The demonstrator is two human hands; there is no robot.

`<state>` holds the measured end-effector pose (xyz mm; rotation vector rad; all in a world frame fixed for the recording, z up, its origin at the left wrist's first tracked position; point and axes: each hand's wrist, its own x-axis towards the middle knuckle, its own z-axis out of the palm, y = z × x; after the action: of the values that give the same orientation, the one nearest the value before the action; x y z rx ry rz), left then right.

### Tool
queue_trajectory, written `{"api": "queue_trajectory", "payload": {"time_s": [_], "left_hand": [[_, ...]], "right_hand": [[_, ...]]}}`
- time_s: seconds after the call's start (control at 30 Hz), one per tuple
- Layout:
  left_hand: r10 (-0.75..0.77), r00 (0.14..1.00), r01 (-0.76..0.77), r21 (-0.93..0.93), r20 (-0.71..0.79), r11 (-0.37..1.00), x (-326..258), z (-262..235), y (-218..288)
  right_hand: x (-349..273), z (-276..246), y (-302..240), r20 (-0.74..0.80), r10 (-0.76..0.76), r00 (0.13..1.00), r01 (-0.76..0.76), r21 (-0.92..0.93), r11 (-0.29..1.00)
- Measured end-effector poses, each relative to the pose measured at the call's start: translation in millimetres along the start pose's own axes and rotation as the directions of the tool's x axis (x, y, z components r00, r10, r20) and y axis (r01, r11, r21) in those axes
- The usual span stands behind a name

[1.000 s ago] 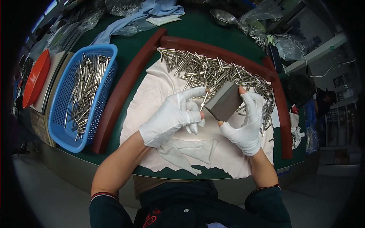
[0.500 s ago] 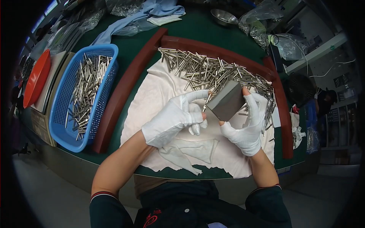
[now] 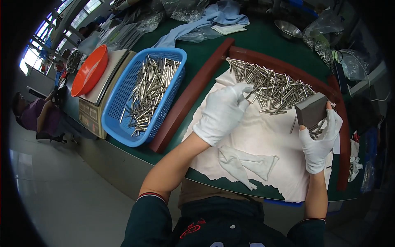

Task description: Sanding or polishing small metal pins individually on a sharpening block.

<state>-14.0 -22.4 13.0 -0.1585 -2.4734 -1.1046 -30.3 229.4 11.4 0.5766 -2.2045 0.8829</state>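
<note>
My left hand point(image 3: 222, 112), in a white glove with bare fingertips, is closed over the pink cloth point(image 3: 263, 131). Its thumb and fingers pinch a thin metal pin point(image 3: 252, 92), partly hidden by the fingers, at the near left side of a heap of loose metal pins point(image 3: 273, 84). Farther right, my right hand point(image 3: 322, 144), gloved the same way, grips a dark grey rectangular block point(image 3: 311, 110) between thumb and fingers. The block is held tilted above the cloth, apart from my left hand. One pin point(image 3: 293, 125) shows just left of the block.
Dark red wooden bars point(image 3: 193, 94) frame the cloth. Left of them stands a blue plastic basket point(image 3: 113, 113) of pins, then a scale point(image 3: 91, 115) with an orange tray point(image 3: 90, 71). A crumpled white cloth point(image 3: 247, 162) lies near. A metal bowl point(image 3: 288, 29) stands far back. Another person point(image 3: 37, 113) is at far left.
The view has swung left. My left hand has drawn away from the block toward the heap's left side. My right hand has carried the block rightward over the cloth.
</note>
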Motion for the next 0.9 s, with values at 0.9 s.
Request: {"api": "queue_trajectory", "payload": {"time_s": [0.9], "left_hand": [[-0.482, 0.876, 0.304, 0.806, -0.026, 0.507, -43, -189, -49]], "right_hand": [[18, -20, 62, -0.315, 0.482, 0.818, -0.352, 0.39, 0.851]]}}
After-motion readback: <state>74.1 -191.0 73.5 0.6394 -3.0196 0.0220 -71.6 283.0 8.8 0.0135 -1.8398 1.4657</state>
